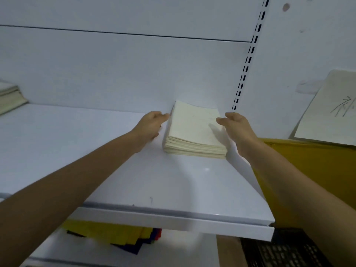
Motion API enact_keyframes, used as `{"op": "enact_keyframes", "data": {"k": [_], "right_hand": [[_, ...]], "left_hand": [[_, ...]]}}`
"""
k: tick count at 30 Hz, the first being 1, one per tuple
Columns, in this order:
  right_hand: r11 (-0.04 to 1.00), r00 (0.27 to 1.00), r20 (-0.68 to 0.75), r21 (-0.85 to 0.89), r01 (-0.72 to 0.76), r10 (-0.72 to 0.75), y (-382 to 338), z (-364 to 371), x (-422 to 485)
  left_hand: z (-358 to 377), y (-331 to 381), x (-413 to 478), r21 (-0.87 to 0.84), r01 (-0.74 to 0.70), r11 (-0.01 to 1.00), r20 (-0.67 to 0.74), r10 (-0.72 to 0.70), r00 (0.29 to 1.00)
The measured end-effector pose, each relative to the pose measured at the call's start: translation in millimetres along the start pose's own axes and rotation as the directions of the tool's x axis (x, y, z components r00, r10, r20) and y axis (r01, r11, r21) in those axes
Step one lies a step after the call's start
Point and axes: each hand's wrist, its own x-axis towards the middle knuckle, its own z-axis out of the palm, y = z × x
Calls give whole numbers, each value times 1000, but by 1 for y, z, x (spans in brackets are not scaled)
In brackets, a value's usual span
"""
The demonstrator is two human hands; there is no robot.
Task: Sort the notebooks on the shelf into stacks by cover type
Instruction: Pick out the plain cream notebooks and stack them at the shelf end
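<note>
A stack of cream-covered notebooks (194, 130) lies on the white shelf (96, 155), pushed against the back panel near the right end. My left hand (152, 124) is at the stack's left side, fingertips touching its far left edge, fingers loosely bent. My right hand (234, 125) hovers at the stack's right edge with fingers relaxed, thumb over the top cover. Neither hand grips a notebook. A second pile of pale notebooks (10, 97) sits at the far left of the same shelf, partly cut off by the frame.
A slotted upright rail (248, 60) marks the shelf's right end. Beyond it stand a yellow bin (312, 166) and a leaning cream sheet with pencil marks (333, 110). On the shelf below lie yellow and dark-coloured notebooks (115, 236). A black crate (285, 251) sits lower right.
</note>
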Motion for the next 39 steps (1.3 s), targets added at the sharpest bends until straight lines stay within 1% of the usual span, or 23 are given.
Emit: {"op": "enact_keyframes", "data": {"k": [1,3,4,5,6,7,8,9,10,11,12,15,17,22,27,29,32,34,37,39], "right_hand": [[988,994,-10,-113,110,-111,-5,4,-4],[905,948,41,-284,315,-317,-19,16,-16],[857,918,80,-336,391,-388,-26,23,-21],[812,890,122,-370,452,-440,-31,31,-25],[769,862,162,-395,502,-480,-35,39,-29],[734,838,200,-410,542,-507,-38,48,-33],[708,818,236,-413,572,-524,-41,58,-36],[692,804,270,-409,594,-530,-43,67,-40],[683,791,305,-400,611,-530,-44,77,-44],[675,779,340,-389,627,-527,-46,86,-49],[664,764,373,-381,644,-527,-48,97,-54],[619,725,447,-384,685,-525,-54,131,-68],[598,710,475,-392,700,-520,-60,157,-78],[577,667,542,-359,734,-511,-80,242,-117],[562,595,607,-276,780,-528,-98,344,-177],[543,565,625,-256,800,-538,-103,380,-198],[508,530,645,-246,826,-550,-106,425,-223],[486,521,660,-260,834,-541,-105,446,-234],[446,532,682,-323,835,-502,-106,472,-238],[430,552,680,-365,826,-483,-111,488,-234]], "left_hand": [[-3,-1,-5,54,-32,998,-18,33,999],[-10,-3,-14,200,-106,974,-48,118,992],[-15,-5,-19,296,-144,944,-52,166,985],[-21,-7,-25,427,-193,883,-41,232,972],[-27,-8,-32,588,-239,772,-9,302,953],[-34,-10,-39,738,-266,620,36,358,933],[-42,-11,-47,843,-276,461,83,396,914],[-51,-13,-53,903,-272,332,118,419,900],[-60,-15,-59,933,-262,245,137,430,892],[-69,-18,-65,950,-248,192,144,437,888],[-79,-20,-70,959,-233,161,141,443,886],[-116,-28,-87,977,-168,132,94,444,891],[-146,-34,-100,981,-134,138,58,451,891],[-235,-55,-144,982,-39,182,-40,412,910],[-337,-83,-194,963,37,267,-134,356,925],[-375,-93,-211,960,56,274,-159,367,917],[-425,-109,-230,968,83,238,-176,406,897],[-451,-119,-238,973,95,211,-178,423,888],[-481,-129,-241,991,88,97,-124,475,871],[-497,-133,-237,993,103,64,-121,498,859]]}}
